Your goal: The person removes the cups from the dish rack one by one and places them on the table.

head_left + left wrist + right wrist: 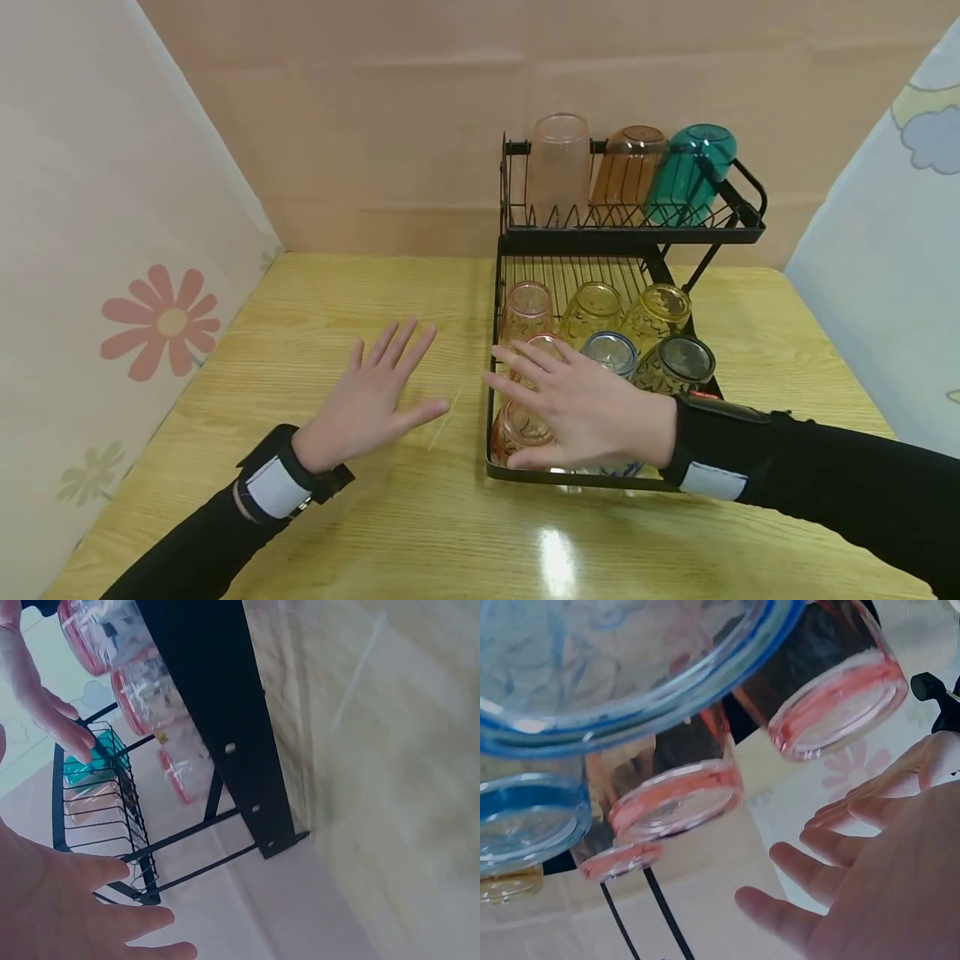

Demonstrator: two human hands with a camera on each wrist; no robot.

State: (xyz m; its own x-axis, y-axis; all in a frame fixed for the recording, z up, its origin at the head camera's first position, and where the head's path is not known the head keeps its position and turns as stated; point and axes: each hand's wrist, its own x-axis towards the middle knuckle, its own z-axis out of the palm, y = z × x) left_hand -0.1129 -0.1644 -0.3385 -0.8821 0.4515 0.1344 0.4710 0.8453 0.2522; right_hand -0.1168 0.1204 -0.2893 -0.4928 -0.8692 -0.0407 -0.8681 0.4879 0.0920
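My left hand (367, 400) hovers over the table left of the rack, fingers spread and holding nothing. Above the front of the rack's lower tier is my right hand (588, 408), its fingers straight and also holding nothing. It covers part of the front glasses in the head view. Upside-down glasses fill the two-tier black wire rack (570, 237). Below are pink glasses (529, 302) along the left, yellow glasses (597, 303), a blue-rimmed glass (611, 353) and a dark glass (684, 358). In the right wrist view, a large blue-rimmed glass (630, 724) looms close to the camera.
On the upper tier stand a tall pale pink glass (558, 171), a brown glass (628, 171) and a teal glass (692, 171). The wooden table (315, 308) meets a tan backdrop (337, 142) behind and flower-printed sheets (161, 323) at the side.
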